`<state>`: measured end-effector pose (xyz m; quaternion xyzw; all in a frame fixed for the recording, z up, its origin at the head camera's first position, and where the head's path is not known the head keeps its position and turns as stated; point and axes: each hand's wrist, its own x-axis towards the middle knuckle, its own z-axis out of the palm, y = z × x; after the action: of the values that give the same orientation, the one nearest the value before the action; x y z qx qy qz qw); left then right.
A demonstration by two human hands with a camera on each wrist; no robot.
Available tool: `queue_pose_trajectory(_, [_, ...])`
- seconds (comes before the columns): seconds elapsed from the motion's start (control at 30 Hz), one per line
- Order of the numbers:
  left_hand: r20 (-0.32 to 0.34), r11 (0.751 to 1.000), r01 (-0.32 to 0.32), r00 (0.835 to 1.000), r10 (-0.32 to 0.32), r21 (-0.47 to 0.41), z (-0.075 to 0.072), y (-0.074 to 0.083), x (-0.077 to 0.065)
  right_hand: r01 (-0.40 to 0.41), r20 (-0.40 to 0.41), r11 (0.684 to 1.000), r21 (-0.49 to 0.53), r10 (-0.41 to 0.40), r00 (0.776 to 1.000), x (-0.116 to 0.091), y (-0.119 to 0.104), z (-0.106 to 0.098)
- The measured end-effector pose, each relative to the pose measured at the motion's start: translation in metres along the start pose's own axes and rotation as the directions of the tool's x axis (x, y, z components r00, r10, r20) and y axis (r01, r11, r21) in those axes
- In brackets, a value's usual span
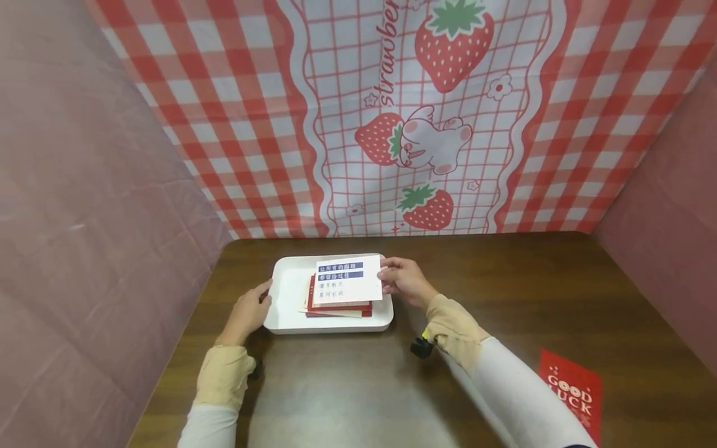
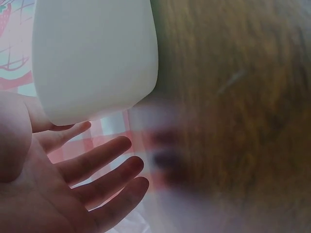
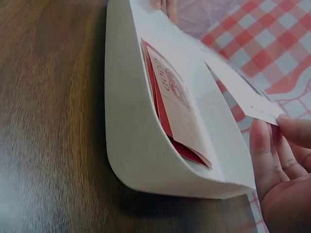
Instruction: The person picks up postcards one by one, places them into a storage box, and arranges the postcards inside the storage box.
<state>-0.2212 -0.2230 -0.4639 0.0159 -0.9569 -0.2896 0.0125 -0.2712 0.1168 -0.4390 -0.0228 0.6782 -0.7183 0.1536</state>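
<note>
My right hand (image 1: 407,281) pinches a white card (image 1: 348,287) by its right edge, thumb against fingers. The card has blue bands and printed characters and is held above a white tray (image 1: 284,314). In the right wrist view the card (image 3: 243,92) tilts over the tray (image 3: 124,107), where a small stack of red and cream cards (image 3: 170,102) lies. My left hand (image 1: 250,313) is at the tray's left end. The left wrist view shows its thumb against the tray's end and the other fingers (image 2: 102,158) extended below, apart from the tray.
A red card reading "GOOD LUCK" (image 1: 571,389) lies at the table's right front, partly behind my right sleeve. The brown wooden table (image 1: 336,386) meets a red-checked strawberry cloth (image 1: 252,124) at the back. Pink fabric (image 1: 101,249) hangs at both sides.
</note>
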Motion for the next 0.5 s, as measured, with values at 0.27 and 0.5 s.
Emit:
queue_pose_trajectory(0.27, [0.009,1.000,0.007,1.000,-0.007,-0.005,-0.0008,0.0025,-0.0009,-0.080,0.014,0.995,-0.066,0.081,0.997,0.0045,0.0066,0.0099])
queue_pose_trajectory(0.5, [0.014,1.000,0.007,1.000,-0.007,-0.001,-0.0001,0.0018,-0.0008,-0.052,0.012,0.974,-0.222,0.056,0.998,0.0035,0.0086,0.0111])
